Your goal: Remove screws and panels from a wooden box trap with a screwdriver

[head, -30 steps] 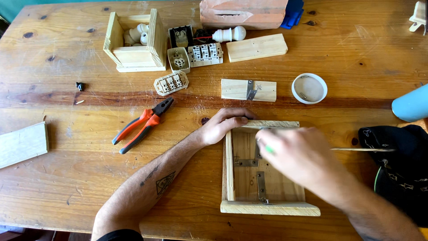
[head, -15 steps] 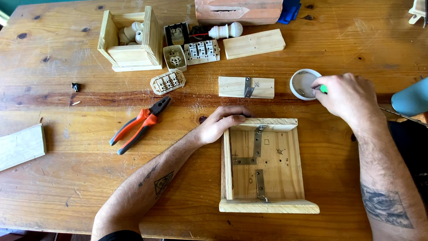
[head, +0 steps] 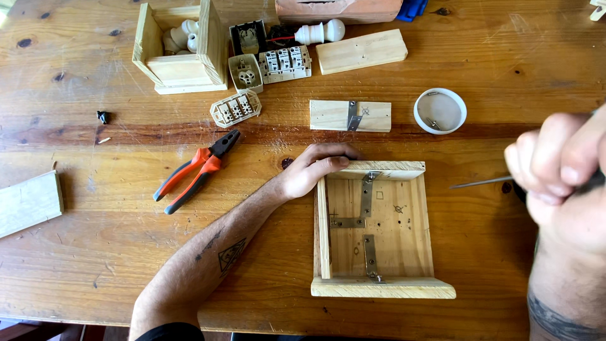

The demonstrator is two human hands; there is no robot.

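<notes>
My left hand (head: pixel 314 169) rests flat against the top left corner of a shallow wooden tray (head: pixel 379 288) with metal brackets (head: pixel 366 197) screwed inside. My right hand (head: pixel 562 164) is raised close to the camera at the right edge, blurred, fingers closed around a thin screwdriver whose metal shaft (head: pixel 481 183) points left toward the tray. A small white dish (head: pixel 440 111) with screws lies behind the tray, beside a small wood block with a metal bracket (head: pixel 350 115).
Red-handled pliers (head: pixel 197 170) lie left of the tray. At the back stand an open wooden box (head: pixel 180 69), white electrical fittings (head: pixel 284 63), a white bulb holder (head: pixel 319 31) and a plain wood block (head: pixel 361 52). A plank (head: pixel 28 203) lies at the left edge.
My right hand went from the tray to the white dish, then pulled back to the right and up toward the camera with the screwdriver. My left hand stayed on the tray.
</notes>
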